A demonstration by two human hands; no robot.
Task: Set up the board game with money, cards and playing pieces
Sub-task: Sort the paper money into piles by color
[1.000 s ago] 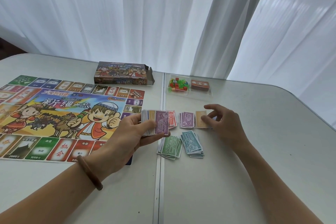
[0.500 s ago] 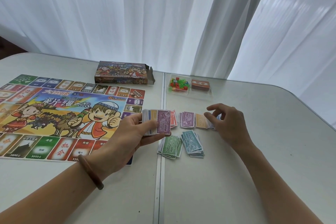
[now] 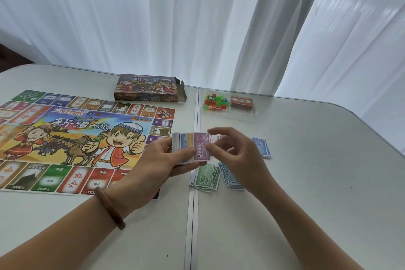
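My left hand (image 3: 162, 162) holds a stack of play money (image 3: 188, 148), with a purple 5000 note (image 3: 201, 147) on top. My right hand (image 3: 236, 153) pinches the right edge of that purple note. Sorted piles lie on the table: green 500 notes (image 3: 206, 178), teal notes (image 3: 229, 178) and blue notes (image 3: 262, 147); other piles are hidden behind my right hand. The colourful game board (image 3: 72, 138) lies flat to the left. A clear tray (image 3: 230, 114) at the back holds small coloured playing pieces (image 3: 215, 102) and a brown card deck (image 3: 242, 102).
The open game box (image 3: 149, 90) lies behind the board. A seam (image 3: 194, 215) runs down the middle of the white table. White curtains hang behind. The table's rounded right edge (image 3: 390, 138) is near the blue pile.
My right hand left the piles on the table and came back left to the stack in my left hand, where it now pinches the purple note.
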